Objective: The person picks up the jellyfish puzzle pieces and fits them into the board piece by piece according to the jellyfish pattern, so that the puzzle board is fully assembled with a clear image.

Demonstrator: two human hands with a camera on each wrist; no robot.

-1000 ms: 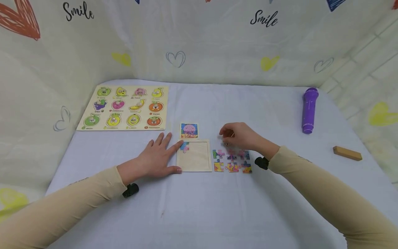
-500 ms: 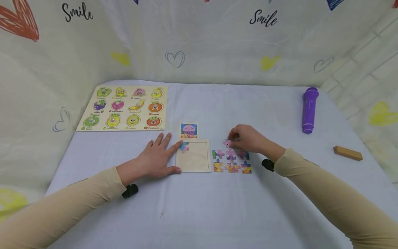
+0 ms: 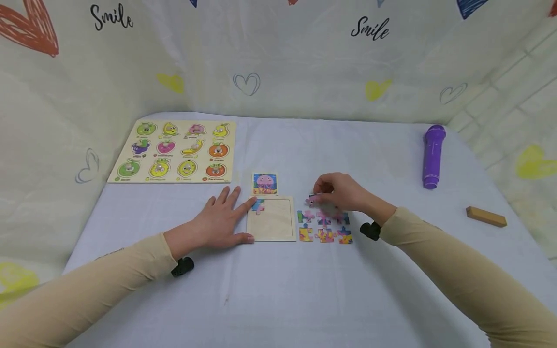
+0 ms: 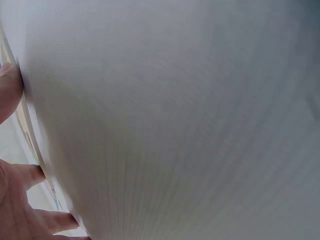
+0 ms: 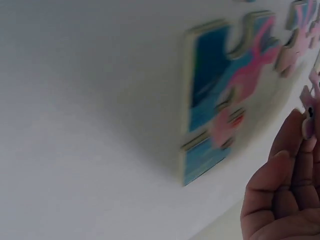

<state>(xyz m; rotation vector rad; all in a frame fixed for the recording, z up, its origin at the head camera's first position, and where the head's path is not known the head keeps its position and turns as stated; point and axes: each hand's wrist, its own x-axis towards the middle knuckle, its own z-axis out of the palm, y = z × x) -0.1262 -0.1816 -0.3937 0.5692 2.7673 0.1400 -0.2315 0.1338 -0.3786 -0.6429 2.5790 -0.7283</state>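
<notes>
While the left hand (image 3: 217, 220) lies with its fingers spread and straight, holding nothing, its index fingertip and thumb touch the left side of the tray (image 3: 275, 224) in the head view. One puzzle piece (image 3: 257, 205) sits in the tray's far left corner, just beside that index finger, and a picture card (image 3: 264, 183) lies at the tray's far edge. To the right, the right hand (image 3: 348, 193) pinches a pink piece (image 3: 311, 201) between thumb and fingers, beyond the loose pieces (image 3: 325, 235), which lie in rows beside the tray, some partly hidden by that hand. A fruit board (image 3: 177, 145) lies at far left; a purple tube (image 3: 432, 157) and a wooden block (image 3: 486, 216) lie well apart at right. In the left wrist view, white cloth (image 4: 165, 120) fills most of the frame, with the thumb and spread fingers along the left edge. The right wrist view shows thumb and finger closed on the pink piece, cut off by the frame's right edge, with blue-and-pink loose pieces on the cloth nearby.
</notes>
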